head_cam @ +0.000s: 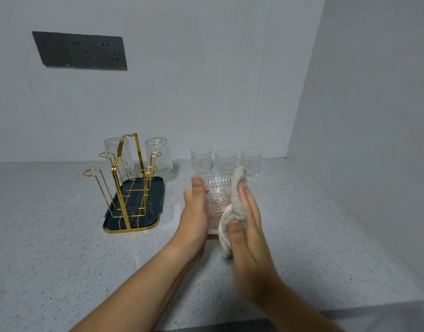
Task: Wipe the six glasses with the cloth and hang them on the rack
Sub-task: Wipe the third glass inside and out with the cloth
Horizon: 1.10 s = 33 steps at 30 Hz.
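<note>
Head view: a person's two bare forearms reach in from the bottom edge over a speckled grey stone countertop (pixel 62 259).
Left hand (pixel 194 212): it grips an embossed clear glass (pixel 217 200) from that glass's left side. The thumb lies straight up along the wall of the glass, and the other fingers are hidden behind it.
Embossed clear glass: it is held tilted above the middle of the countertop, between the two hands. Its round patterned base faces the camera and its mouth points away, toward the back wall.
Right hand (pixel 249 226): the thumb is bent over a grey-white fuzzy cloth (pixel 237 195) and pinches it against the palm. The fingers run straight along the cloth and press it to the right side of the glass.
Grey-white fuzzy cloth: one end sticks up past the fingertips, and the other hangs below the thumb.
Gold wire rack (pixel 124 183): it stands on a dark blue tray (pixel 139 207), left of the hands and toward the countertop's back edge.
Hung glasses: two ribbed clear glasses sit upside down on the rack's far pegs, one on the left (pixel 116 154) and one on the right (pixel 158 156).
Three plain clear tumblers: they stand upright in a row near the back edge, just behind the hands: left (pixel 201 159), middle (pixel 225 160), right (pixel 251 161).
Wall: a dark socket panel (pixel 79 51) sits high on the left.
</note>
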Available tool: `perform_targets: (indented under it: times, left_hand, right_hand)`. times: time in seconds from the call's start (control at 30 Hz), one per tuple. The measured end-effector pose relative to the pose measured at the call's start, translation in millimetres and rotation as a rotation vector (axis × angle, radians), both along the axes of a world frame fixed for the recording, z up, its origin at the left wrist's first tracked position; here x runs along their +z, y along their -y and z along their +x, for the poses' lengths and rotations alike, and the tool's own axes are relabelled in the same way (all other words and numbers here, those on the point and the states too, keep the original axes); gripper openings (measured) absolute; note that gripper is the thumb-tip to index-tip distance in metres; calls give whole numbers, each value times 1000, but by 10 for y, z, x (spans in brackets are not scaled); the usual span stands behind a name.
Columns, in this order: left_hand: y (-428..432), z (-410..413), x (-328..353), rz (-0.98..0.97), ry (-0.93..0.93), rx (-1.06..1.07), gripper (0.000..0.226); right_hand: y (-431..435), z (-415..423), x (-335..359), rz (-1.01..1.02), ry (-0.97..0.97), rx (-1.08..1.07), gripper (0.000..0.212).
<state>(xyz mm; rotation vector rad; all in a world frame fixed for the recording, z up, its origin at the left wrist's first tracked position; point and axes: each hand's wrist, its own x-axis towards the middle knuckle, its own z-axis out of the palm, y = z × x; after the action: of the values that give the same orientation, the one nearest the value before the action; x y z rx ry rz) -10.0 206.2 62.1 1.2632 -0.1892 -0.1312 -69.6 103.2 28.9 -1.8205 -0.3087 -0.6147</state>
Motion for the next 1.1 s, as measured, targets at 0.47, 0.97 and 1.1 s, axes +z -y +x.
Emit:
perform_targets:
  times: [0.47, 0.97, 1.1]
  left_hand:
    - [-39, -97, 158, -23, -67, -56, 60]
    - [-17, -25, 76, 28, 59, 84, 77]
    - [-4, -43, 138, 0, 116, 71, 59]
  right_hand:
    - [20, -59, 159, -99, -59, 38, 56]
    - [-45, -49, 17, -4, -24, 0, 56]
    - [-79, -33, 60, -34, -11, -5, 56]
